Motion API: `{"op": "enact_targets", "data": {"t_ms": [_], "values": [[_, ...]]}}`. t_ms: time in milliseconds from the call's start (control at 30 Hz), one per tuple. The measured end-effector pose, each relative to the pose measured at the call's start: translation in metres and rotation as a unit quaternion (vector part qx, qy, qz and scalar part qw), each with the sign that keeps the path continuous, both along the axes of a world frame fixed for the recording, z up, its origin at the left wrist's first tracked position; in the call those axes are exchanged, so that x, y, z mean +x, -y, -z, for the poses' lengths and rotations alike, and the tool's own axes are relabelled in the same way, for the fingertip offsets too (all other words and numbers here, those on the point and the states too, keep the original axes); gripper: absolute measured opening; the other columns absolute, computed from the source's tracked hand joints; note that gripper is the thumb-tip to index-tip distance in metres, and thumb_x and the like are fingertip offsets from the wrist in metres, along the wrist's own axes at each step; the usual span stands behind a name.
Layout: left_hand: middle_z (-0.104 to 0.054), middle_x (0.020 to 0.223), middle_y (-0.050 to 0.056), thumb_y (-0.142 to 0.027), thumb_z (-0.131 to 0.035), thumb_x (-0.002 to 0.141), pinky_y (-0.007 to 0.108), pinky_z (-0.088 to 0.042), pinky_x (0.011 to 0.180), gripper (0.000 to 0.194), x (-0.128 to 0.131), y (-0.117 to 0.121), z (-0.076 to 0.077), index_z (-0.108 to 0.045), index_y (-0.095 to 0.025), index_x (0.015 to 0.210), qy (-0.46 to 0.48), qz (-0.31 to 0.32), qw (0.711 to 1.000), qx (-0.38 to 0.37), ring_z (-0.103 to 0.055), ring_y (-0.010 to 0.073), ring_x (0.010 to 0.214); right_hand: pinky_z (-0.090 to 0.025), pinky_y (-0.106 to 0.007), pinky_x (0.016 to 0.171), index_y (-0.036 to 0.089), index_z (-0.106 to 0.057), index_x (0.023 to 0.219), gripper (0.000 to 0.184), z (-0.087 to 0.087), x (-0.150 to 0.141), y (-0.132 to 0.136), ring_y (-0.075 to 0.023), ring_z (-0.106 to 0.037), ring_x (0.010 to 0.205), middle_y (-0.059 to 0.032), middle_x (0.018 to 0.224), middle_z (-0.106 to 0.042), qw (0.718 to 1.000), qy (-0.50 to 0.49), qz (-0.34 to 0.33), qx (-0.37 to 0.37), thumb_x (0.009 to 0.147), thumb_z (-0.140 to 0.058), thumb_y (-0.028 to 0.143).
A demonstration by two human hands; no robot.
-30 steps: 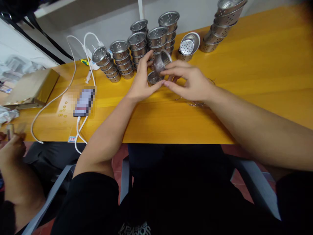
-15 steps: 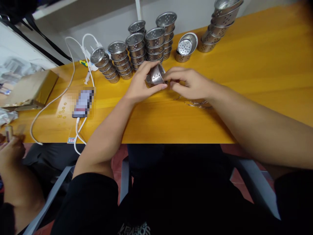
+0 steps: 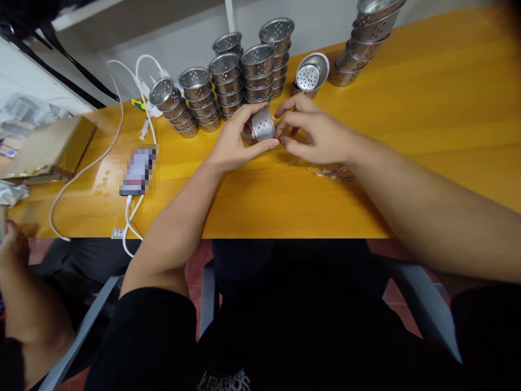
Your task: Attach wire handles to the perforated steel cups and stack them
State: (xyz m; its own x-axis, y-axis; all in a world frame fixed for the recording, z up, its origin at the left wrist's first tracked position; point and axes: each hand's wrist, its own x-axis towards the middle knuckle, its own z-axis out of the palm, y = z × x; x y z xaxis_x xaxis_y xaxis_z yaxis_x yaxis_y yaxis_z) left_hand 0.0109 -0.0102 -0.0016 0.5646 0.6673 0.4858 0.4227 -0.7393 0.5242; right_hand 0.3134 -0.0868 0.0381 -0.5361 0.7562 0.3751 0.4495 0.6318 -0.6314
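My left hand (image 3: 236,138) wraps round a small perforated metal cup (image 3: 262,124) lying on its side, its thumb along the near side and its fingers over the top. At the cup's right end, my right hand (image 3: 307,130) has curved fingertips against it, index finger above and thumb below. Whether those fingertips also pinch something thin is not clear. Below my right hand lie several thin bent wires (image 3: 331,172), partly covered by the hand. Just behind my left hand stand stacks of similar perforated cups (image 3: 258,62).
Two loose cups (image 3: 312,73) and a tall leaning stack (image 3: 366,43) stand at the back right. On the left are a phone (image 3: 138,171) with white cables (image 3: 129,217), small yellow rings (image 3: 103,184), a syringe (image 3: 144,128) and a cardboard box (image 3: 52,149). Another person's arm (image 3: 28,293) is at far left.
My right hand's fingers have lifted and spread round the cup's right end. The cup has turned slightly in my left hand. The other person's hand at far left has moved left.
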Motion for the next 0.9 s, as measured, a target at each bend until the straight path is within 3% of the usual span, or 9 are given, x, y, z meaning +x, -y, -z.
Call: {"op": "enact_targets", "data": {"t_ms": [100, 233, 300, 400, 533, 633, 767, 900], "values": [[-0.082, 0.168, 0.013, -0.127, -0.079, 0.082, 0.066, -0.071, 0.136, 0.13, -0.001, -0.001, -0.003, -0.073, -0.04, 0.177, -0.001, -0.006, 1.0, 0.006, -0.084, 0.0464, 0.158, -0.054, -0.087, 0.147, 0.048, -0.089, 0.14, 0.066, 0.0, 0.001, -0.002, -0.0552, -0.066, 0.162, -0.0081, 0.173, -0.077, 1.0, -0.008, 0.002, 0.012, 0.108, -0.078, 0.105], [-0.081, 0.174, 0.016, -0.125, -0.08, 0.085, 0.064, -0.072, 0.135, 0.128, -0.003, 0.001, -0.008, -0.073, -0.038, 0.18, -0.015, 0.002, 1.0, 0.005, -0.08, 0.0467, 0.164, -0.046, -0.091, 0.152, 0.06, -0.09, 0.149, 0.066, 0.005, 0.003, -0.009, -0.0577, -0.063, 0.171, -0.0012, 0.171, -0.083, 1.0, -0.029, -0.01, -0.001, 0.104, -0.081, 0.108], [-0.08, 0.176, 0.016, -0.122, -0.081, 0.088, 0.062, -0.072, 0.134, 0.125, -0.004, 0.003, -0.01, -0.072, -0.038, 0.18, -0.023, 0.012, 1.0, 0.004, -0.079, 0.0462, 0.165, -0.045, -0.091, 0.153, 0.054, -0.091, 0.141, 0.067, 0.008, 0.004, -0.011, -0.0564, -0.064, 0.172, -0.0031, 0.175, -0.081, 0.999, -0.038, -0.018, 0.01, 0.106, -0.08, 0.109], [-0.08, 0.176, 0.016, -0.12, -0.081, 0.09, 0.063, -0.071, 0.135, 0.122, -0.004, 0.004, -0.011, -0.072, -0.038, 0.18, -0.034, 0.024, 0.999, -0.001, -0.08, 0.0458, 0.164, -0.048, -0.088, 0.154, 0.043, -0.089, 0.126, 0.068, 0.011, 0.006, -0.014, -0.0542, -0.067, 0.172, -0.0089, 0.177, -0.079, 0.999, -0.043, -0.023, 0.025, 0.11, -0.079, 0.108], [-0.081, 0.175, 0.014, -0.121, -0.081, 0.089, 0.066, -0.069, 0.138, 0.122, -0.003, 0.005, -0.01, -0.072, -0.04, 0.18, -0.037, 0.032, 0.999, -0.016, -0.079, 0.0467, 0.166, -0.053, -0.083, 0.152, 0.041, -0.086, 0.115, 0.062, 0.011, 0.01, -0.019, -0.0514, -0.072, 0.163, -0.0098, 0.169, -0.083, 0.999, -0.04, -0.03, 0.02, 0.111, -0.084, 0.102], [-0.082, 0.175, 0.014, -0.12, -0.084, 0.088, 0.066, -0.067, 0.141, 0.121, -0.002, 0.006, -0.011, -0.074, -0.039, 0.178, -0.03, 0.045, 0.998, -0.025, -0.079, 0.0467, 0.166, -0.057, -0.085, 0.146, 0.039, -0.086, 0.107, 0.063, 0.011, 0.012, -0.022, -0.0511, -0.077, 0.152, -0.0114, 0.159, -0.085, 0.997, -0.058, -0.042, 0.021, 0.108, -0.089, 0.102], [-0.082, 0.174, 0.015, -0.12, -0.085, 0.086, 0.066, -0.064, 0.144, 0.123, -0.003, 0.007, -0.011, -0.075, -0.038, 0.177, -0.026, 0.053, 0.998, -0.029, -0.079, 0.0474, 0.166, -0.06, -0.087, 0.141, 0.043, -0.09, 0.109, 0.058, 0.012, 0.012, -0.023, -0.0486, -0.078, 0.145, -0.0109, 0.15, -0.088, 0.994, -0.092, -0.05, 0.005, 0.108, -0.091, 0.101], [-0.081, 0.173, 0.015, -0.121, -0.084, 0.086, 0.066, -0.066, 0.141, 0.125, -0.008, -0.007, 0.002, -0.071, -0.039, 0.18, -0.022, 0.028, 0.999, -0.019, -0.081, 0.0467, 0.162, -0.063, -0.087, 0.138, 0.051, -0.095, 0.116, 0.051, 0.013, 0.014, -0.023, -0.0481, -0.077, 0.146, -0.0061, 0.151, -0.089, 0.991, -0.105, -0.072, -0.024, 0.105, -0.093, 0.101]]}}
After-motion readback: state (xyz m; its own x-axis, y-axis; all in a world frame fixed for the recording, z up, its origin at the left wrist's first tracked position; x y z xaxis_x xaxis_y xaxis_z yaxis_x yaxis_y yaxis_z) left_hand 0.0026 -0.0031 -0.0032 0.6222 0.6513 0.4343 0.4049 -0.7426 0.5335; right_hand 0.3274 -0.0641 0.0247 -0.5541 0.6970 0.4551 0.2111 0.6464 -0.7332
